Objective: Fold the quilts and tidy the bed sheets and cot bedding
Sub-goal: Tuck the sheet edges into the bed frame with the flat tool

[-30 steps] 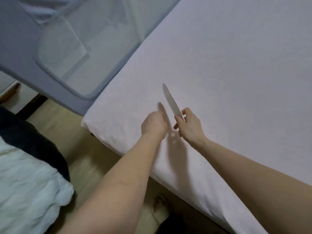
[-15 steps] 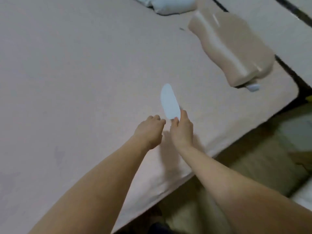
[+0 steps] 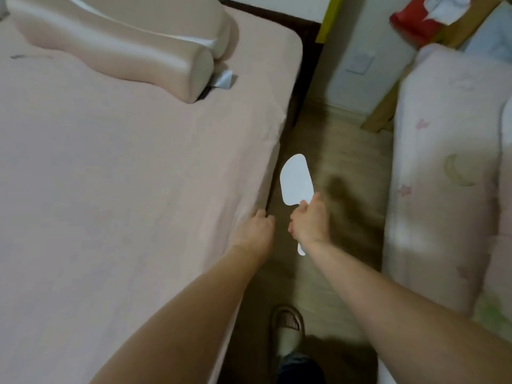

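From the head view, the left hand (image 3: 256, 231) lies at the right edge of the bed, its fingers curled over the edge of the pink sheet (image 3: 124, 189) where it drops toward the floor (image 3: 340, 151); whether they pinch the cloth cannot be told. The right hand (image 3: 309, 221) hangs over the floor just beside the bed, fist closed round the handle of a flat white paddle (image 3: 296, 180) whose blade points up and away. 1 pillow (image 3: 124, 42) rests at the bed's far end, a patterned quilt (image 3: 443, 176) lies on the right, and 1 slipper (image 3: 288, 328) shows below.
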Available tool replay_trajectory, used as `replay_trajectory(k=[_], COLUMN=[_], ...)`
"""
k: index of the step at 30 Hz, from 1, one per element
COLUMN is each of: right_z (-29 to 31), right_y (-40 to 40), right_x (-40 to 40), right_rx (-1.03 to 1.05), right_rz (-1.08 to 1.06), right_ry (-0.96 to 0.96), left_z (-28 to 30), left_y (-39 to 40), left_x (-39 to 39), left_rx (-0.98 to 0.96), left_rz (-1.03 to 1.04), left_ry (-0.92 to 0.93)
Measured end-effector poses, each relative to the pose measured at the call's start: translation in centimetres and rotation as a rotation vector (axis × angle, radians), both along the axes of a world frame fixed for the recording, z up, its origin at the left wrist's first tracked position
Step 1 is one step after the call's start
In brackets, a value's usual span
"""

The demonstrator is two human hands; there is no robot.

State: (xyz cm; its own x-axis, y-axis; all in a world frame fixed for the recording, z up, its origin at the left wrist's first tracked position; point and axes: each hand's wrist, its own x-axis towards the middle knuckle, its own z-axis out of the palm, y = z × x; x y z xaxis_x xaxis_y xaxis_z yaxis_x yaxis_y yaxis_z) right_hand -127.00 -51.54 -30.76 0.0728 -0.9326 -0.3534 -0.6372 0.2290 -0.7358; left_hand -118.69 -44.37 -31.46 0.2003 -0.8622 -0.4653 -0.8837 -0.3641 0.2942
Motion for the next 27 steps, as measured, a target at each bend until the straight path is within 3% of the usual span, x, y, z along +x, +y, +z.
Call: replay_trajectory(k=[5,9,16,20,24,27], right_z=[-4.7,-9.2,-13.8,-13.7,-12.8,-11.9], right_y=[-3.7,-5.7,-6.6,-7.6,-9.5,-11.2], right_x=[-0.9,-2.3,-3.2,-3.2,-2.2,-0.8], right_rx=[0.095,0.108,0.192,0.202,0.237,0.298], right_rz=[0.011,0.079,0.060,0.028,0.030,0.109], right_ry=[-0.029,-0.014,-0.183,-0.217,-0.250,-0.209], left_z=[-5.5,-10.3,-14.5,-14.5,-15.0,-15.3], left_y=[-4.9,-8.2,-11.5,-12.4,-13.0,-13.0], left_x=[-1.4,-1.3,0.7,0.9,0.6,1.2], left_rx=[0.157,0.170,0.335,0.363,0.345,0.372], left_rz=[0.086,-0.067,-0.279,-0.254,-0.151,-0.119], left_ry=[-0.167,-0.434,-0.642,-0.550,-0.309,-0.228])
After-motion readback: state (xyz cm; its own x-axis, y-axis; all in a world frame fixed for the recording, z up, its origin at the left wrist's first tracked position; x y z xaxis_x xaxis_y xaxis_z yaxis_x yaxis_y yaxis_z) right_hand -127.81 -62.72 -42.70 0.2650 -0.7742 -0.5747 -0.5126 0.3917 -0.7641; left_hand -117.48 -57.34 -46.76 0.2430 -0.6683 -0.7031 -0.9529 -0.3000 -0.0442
